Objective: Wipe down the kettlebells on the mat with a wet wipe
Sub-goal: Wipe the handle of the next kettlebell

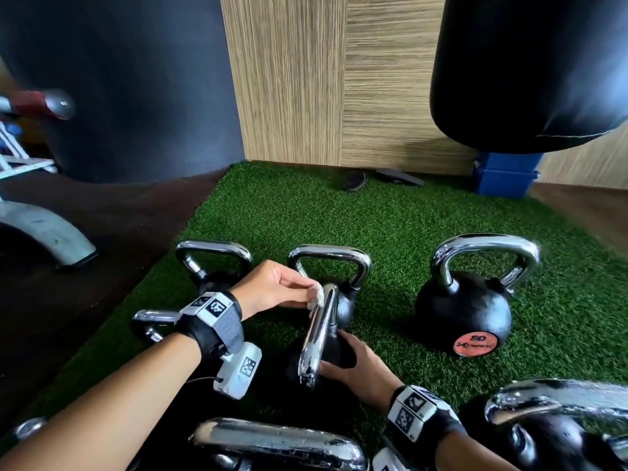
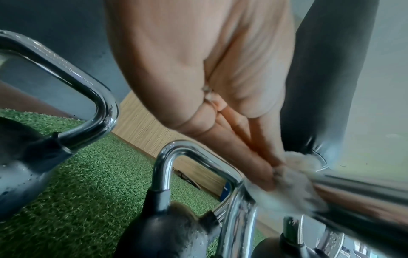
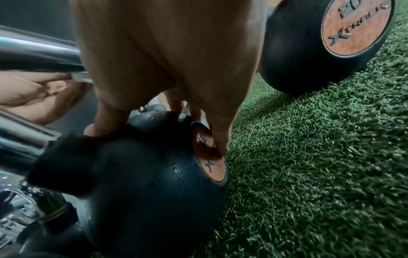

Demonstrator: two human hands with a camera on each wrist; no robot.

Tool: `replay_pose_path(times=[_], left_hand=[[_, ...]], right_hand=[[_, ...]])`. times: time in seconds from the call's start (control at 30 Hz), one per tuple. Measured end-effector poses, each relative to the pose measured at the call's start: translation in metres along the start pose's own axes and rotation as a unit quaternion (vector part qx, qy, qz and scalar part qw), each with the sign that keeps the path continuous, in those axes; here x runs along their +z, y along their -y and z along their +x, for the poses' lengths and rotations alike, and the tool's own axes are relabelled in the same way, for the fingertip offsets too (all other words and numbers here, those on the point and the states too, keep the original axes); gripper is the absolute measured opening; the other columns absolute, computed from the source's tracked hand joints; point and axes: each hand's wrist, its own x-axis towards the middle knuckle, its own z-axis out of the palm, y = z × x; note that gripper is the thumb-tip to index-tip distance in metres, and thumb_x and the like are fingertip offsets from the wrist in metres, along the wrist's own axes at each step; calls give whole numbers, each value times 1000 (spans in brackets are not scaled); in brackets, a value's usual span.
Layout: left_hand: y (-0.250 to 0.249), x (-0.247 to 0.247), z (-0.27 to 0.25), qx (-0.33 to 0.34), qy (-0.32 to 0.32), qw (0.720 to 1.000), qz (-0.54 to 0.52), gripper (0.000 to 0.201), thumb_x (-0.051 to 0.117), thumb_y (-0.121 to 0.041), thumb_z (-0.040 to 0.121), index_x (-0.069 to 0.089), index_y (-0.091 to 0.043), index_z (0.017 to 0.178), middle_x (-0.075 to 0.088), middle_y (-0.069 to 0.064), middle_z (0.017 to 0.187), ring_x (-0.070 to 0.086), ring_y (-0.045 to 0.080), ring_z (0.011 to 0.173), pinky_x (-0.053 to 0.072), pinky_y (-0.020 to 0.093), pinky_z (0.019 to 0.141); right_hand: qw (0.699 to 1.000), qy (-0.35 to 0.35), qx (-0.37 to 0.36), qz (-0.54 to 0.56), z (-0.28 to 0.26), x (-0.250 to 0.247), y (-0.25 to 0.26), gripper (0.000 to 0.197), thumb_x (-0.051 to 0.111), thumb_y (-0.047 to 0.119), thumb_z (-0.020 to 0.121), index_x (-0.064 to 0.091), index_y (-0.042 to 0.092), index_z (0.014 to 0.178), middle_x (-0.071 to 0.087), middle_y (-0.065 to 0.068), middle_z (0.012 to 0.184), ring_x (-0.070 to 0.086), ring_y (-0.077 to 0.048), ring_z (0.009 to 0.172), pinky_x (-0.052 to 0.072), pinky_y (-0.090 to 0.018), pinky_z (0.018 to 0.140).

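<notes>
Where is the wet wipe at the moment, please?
In the head view the wet wipe sits centre frame, pinched by the left hand against the top of the chrome handle of the kettlebell that the right hand steadies.

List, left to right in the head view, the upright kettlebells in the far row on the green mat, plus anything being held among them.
Chrome-handled black kettlebell at far left → left hand pinching the white wet wipe → middle chrome-handled black kettlebell → large black kettlebell with the orange label.
</notes>
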Motion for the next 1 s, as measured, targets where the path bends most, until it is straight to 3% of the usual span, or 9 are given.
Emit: replay_pose_path(times=[0.1,0.2,0.3,0.4,0.5,0.6,0.77,0.9,1.0], left_hand=[[-2,-3,-4,-29,26,999,33,34,87,-19,69,80,-7,100,78,16,100,74,22,91,62,30,84],[-8,-1,-7,-31,26,999,32,23,86,-15,71,81,-8,93,78,16,97,74,21,86,62,31,84],[-14,-6,-18,-64,101,992,51,9,79,0,82,77,-6,88,78,11,84,74,14,74,62,24,71],[-19,-9,-31,-63,166,981,75,9,79,-2,84,78,-10,85,78,5,80,74,10,71,58,18,66],[-17,-6,-41,-39,146,986,67,10,79,-1,82,79,-11,85,78,6,82,74,12,73,59,20,68],[-8,-3,-52,-48,174,981,68,20,82,0,76,80,-20,77,78,3,80,75,11,72,60,22,70],[2,-2,-65,-29,163,978,125,32,88,5,68,80,-25,74,79,0,82,73,7,72,58,20,71],[11,7,-72,-13,151,977,148,27,91,-1,65,80,-25,75,79,4,84,71,9,72,57,23,72],[15,7,-75,-6,136,979,154,26,93,-7,64,80,-28,73,80,0,83,73,7,74,57,21,70]], right_hand=[[1000,1,4,-5,2,0,1,100,79,64,68,36,27,150,50,5,145,48,-10,131,37,-28,113],[1000,9,7,-2,3,-1,1,101,80,64,66,37,27,149,53,5,142,52,-10,127,40,-32,112],[1000,11,12,-4,3,0,2,101,80,63,65,38,25,149,54,5,141,53,-11,126,41,-34,112],[1000,13,12,-7,2,-1,3,102,80,65,65,38,25,149,55,4,140,54,-12,125,43,-35,111],[1000,18,12,-10,1,-2,5,100,79,66,64,39,27,148,56,5,137,55,-11,122,44,-34,109],[1000,15,10,-13,0,-2,5,102,78,69,62,39,27,147,56,6,137,55,-11,122,44,-33,108],[1000,10,4,-14,2,-1,2,132,63,95,34,41,27,146,58,7,135,56,-11,122,46,-37,107],[1000,3,4,7,3,1,0,135,63,96,29,43,28,143,60,7,132,58,-11,119,47,-37,106],[1000,6,4,10,3,1,0,135,65,95,30,42,27,144,60,6,132,58,-11,120,47,-38,106]])
